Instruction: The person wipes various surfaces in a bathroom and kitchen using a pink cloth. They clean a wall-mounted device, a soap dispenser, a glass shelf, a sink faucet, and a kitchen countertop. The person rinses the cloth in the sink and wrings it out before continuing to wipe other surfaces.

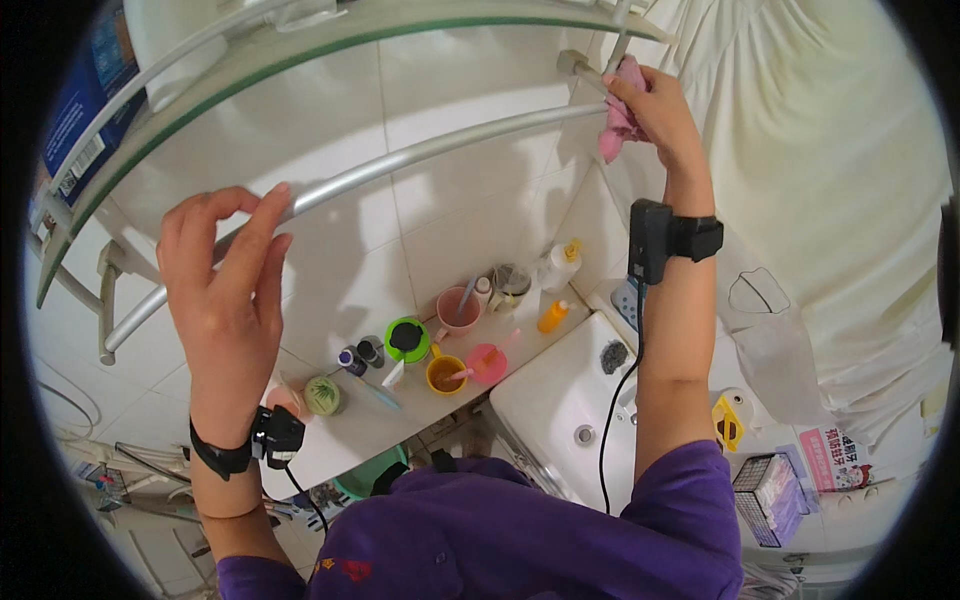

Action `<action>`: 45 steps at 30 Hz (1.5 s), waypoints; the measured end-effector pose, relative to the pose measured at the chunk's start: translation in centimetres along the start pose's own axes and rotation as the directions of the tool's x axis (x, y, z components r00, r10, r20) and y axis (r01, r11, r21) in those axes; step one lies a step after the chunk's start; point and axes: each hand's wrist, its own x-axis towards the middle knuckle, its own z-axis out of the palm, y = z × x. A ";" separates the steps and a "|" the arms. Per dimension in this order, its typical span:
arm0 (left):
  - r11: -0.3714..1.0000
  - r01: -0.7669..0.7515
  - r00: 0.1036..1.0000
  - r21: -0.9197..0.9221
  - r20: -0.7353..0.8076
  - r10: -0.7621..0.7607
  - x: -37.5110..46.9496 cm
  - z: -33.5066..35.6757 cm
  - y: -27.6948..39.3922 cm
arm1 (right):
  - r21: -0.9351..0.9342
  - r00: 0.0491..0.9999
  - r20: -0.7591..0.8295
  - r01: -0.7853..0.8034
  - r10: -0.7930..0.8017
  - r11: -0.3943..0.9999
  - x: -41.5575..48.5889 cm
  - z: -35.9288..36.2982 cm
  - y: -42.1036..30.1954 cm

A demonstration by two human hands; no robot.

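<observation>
A pink cloth is held in my right hand, pressed around the right end of a metal towel rail where it meets the bracket. The fingertips of my left hand rest on the same rail nearer its left end, and the fingers are bent around it with no other object in them. Above the rail curves a glass shelf with a metal guard rail along its edge. Part of the rail's left portion is hidden behind my left hand.
Below, a white ledge bears a pink mug, a yellow cup, a green-lidded container and several bottles. A white sink adjoins it. A blue box stands on the shelf; a white curtain hangs at the right.
</observation>
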 end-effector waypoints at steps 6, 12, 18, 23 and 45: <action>0.996 -0.070 0.997 0.062 0.025 0.069 1.1 1.5 0.7 | -0.342 0.990 -0.106 0.048 -0.089 0.938 -3.2 -0.2 -3.1; 0.995 -0.057 0.996 -0.081 0.064 0.062 1.4 2.5 2.2 | -0.290 0.906 0.018 0.409 -0.422 0.865 -4.6 1.1 -4.1; 0.956 -0.197 0.966 -0.216 0.121 0.227 1.3 4.8 4.1 | -0.818 0.774 0.193 0.466 -0.603 0.337 -0.4 2.5 -3.9; 0.946 -0.197 0.969 -0.257 0.098 0.228 0.9 6.1 4.1 | -0.816 0.951 0.264 0.308 -0.160 0.489 -0.4 2.6 -6.6; 0.876 -0.245 0.948 -0.416 -0.291 0.127 -1.7 -0.6 -1.4 | 0.009 0.541 0.329 0.818 -0.774 0.575 -13.1 14.1 -15.0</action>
